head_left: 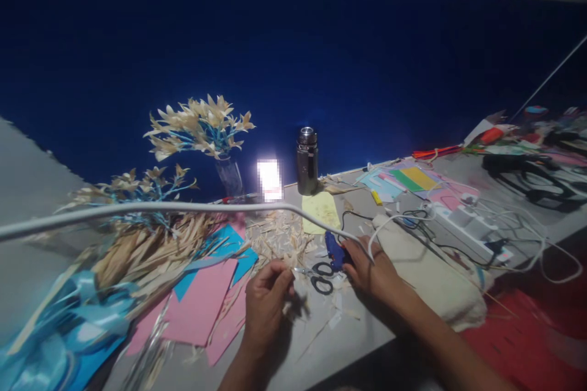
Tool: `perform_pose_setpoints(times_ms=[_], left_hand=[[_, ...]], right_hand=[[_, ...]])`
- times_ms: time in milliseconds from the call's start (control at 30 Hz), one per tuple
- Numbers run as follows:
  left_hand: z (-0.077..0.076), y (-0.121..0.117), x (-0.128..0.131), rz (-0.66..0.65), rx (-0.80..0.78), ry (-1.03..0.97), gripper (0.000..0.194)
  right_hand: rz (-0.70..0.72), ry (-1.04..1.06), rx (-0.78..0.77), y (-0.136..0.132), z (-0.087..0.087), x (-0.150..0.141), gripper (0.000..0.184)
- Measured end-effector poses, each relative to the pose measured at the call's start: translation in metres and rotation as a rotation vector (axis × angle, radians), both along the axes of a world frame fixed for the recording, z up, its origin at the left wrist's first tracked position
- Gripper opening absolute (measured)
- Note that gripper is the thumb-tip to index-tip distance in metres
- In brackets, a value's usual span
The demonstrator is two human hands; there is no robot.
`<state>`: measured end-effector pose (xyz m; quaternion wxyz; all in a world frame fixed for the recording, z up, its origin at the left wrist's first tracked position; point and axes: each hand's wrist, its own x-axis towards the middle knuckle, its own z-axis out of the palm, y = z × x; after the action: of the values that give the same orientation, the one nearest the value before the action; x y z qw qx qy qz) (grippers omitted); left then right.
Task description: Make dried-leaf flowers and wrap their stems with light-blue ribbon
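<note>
The right hand (pixel 369 267) holds a blue glue gun (pixel 335 253) between the bench's (pixel 342 342) front and back edges. The left hand (pixel 268 294) pinches, maybe, a small pale piece (pixel 291 258). Scissors (pixel 322 285) lie between.

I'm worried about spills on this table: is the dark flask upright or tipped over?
Upright: the dark flask stands with its base down and its silvery top pointing up, just beyond the yellow sheet.

No lettering, label, brand, number or sign is legible. The bright rectangle (pixel 269 179) at the back of the bench (pixel 358 327) appears pixelated; the dark bottle (pixel 307 165), blue glue gun (pixel 335 250) and white power strip (pixel 472 239) show no readable marking.
</note>
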<state>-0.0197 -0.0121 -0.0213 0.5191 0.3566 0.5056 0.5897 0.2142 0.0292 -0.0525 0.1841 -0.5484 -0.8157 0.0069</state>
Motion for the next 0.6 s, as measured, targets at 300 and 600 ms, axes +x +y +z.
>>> perform_pose_setpoints(times_ms=[300,600], left_hand=[[0.001,0.014,-0.011,0.124,0.186,0.311,0.018],[0.003,0.032,-0.005,0.03,-0.082,-0.193,0.039]], right_hand=[[0.0,-0.012,0.023,0.012,-0.01,0.004,0.047],[0.056,0.35,0.008,0.03,-0.016,0.023,0.039]])
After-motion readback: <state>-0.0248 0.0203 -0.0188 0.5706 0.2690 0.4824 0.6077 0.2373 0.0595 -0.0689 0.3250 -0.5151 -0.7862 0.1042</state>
